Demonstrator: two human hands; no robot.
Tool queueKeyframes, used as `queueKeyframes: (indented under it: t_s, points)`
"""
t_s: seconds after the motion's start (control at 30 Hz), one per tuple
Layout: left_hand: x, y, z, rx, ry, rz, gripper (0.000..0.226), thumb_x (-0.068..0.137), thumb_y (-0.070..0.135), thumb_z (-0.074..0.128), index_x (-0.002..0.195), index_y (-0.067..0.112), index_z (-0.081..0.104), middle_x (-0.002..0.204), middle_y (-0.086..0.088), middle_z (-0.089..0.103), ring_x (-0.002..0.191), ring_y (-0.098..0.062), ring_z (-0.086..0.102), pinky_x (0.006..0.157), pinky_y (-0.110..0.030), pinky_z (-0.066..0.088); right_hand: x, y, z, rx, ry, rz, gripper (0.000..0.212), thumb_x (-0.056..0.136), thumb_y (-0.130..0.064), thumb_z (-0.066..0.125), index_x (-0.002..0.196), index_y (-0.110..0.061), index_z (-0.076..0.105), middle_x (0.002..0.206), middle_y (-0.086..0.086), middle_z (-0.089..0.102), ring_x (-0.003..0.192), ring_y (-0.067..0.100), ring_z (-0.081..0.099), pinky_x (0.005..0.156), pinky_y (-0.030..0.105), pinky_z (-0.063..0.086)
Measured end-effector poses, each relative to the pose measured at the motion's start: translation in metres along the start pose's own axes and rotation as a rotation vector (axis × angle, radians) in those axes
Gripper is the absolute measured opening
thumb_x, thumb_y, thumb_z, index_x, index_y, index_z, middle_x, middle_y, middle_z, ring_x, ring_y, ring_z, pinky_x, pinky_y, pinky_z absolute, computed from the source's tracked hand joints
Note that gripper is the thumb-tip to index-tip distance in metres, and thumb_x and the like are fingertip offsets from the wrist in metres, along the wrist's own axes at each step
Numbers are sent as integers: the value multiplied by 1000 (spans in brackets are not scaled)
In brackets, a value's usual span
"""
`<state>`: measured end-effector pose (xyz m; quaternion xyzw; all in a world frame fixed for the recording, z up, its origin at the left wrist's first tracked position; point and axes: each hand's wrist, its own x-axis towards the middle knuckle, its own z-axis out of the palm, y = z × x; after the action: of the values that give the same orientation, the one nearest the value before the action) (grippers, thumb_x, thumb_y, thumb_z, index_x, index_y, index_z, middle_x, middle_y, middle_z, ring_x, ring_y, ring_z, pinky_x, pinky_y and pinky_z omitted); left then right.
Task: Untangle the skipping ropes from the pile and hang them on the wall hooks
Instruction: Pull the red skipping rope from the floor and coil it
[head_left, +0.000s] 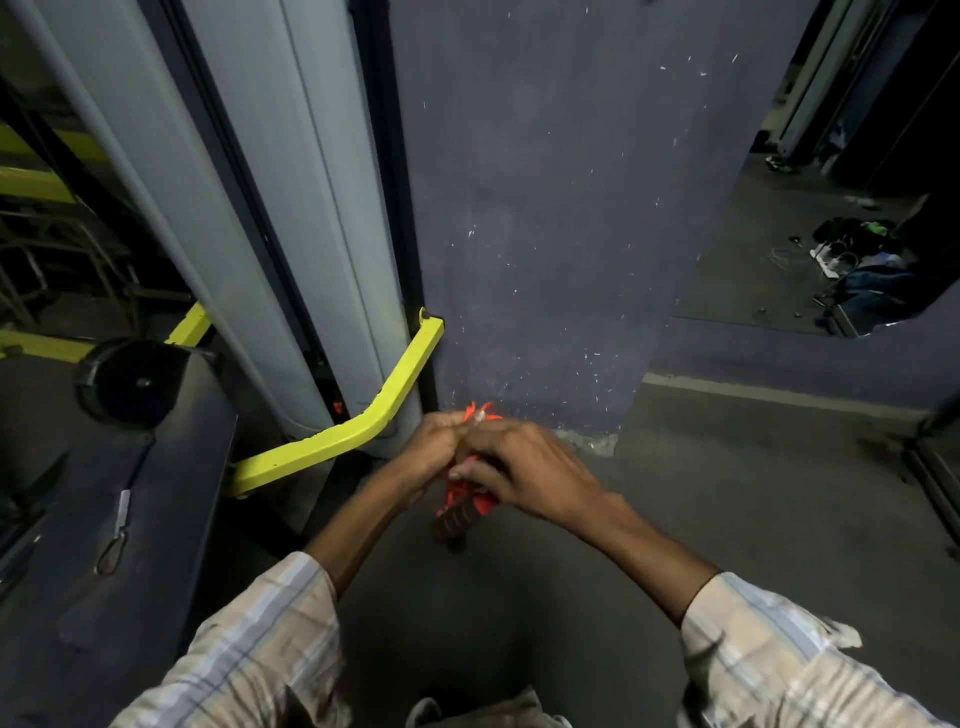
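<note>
Close in front of the purple wall (545, 234), my left hand (434, 447) and right hand (524, 470) both pinch the bunched orange skipping rope (480, 413), its black ribbed handle (456, 519) dangling below, so I can pick the tangle apart.

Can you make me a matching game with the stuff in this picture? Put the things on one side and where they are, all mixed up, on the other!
Things:
1. skipping rope
2. yellow bar
3. black round disc
4. pile of clutter

Places:
A. far away on the floor, upper right
B. bunched up, held between the left hand and the right hand
C. on the dark machine at the left
D. bent, running from the grey column down to the left

Pairs: 1-B, 2-D, 3-C, 4-A
</note>
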<state>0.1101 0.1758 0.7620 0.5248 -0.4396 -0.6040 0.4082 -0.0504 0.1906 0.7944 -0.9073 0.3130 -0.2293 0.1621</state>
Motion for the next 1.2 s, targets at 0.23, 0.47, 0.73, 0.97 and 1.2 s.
queueKeyframes:
  t_s: [0.23,0.47,0.73,0.97,1.2]
  points:
    - [-16,6,-4,-85,-202,-208,37,104,30,44,71,15,53,47,2,34,32,-7,26,37,-17,20,0,40,-6,255,181,229,29,80,-37,86,87,-23,62,75,-11,62,67,3,57,62,26,49]
    - [-15,16,-7,-103,-181,-197,36,102,33,49,71,14,49,46,5,26,31,-3,21,33,-13,18,-14,63,16,599,129,422,56,76,-57,82,122,-31,62,91,-6,62,69,3,50,67,26,45]
    - [-14,36,-15,123,-302,-59,22,83,21,78,89,6,64,54,-2,34,36,-7,23,38,-20,18,-6,61,31,451,80,351,25,89,-33,72,113,-30,66,103,5,64,100,19,60,89,38,51]
    - [-2,46,-17,206,-245,16,27,87,22,75,96,0,64,54,-4,35,39,-8,24,37,-19,21,2,60,28,228,63,379,31,99,-50,46,106,-25,62,104,-2,50,105,11,48,93,33,46]
    - [22,63,-47,230,-150,186,34,76,4,82,105,-7,66,95,-25,71,82,-21,65,79,-29,52,21,70,3,282,82,400,13,100,-31,59,92,-22,60,82,1,64,80,16,62,78,36,48]
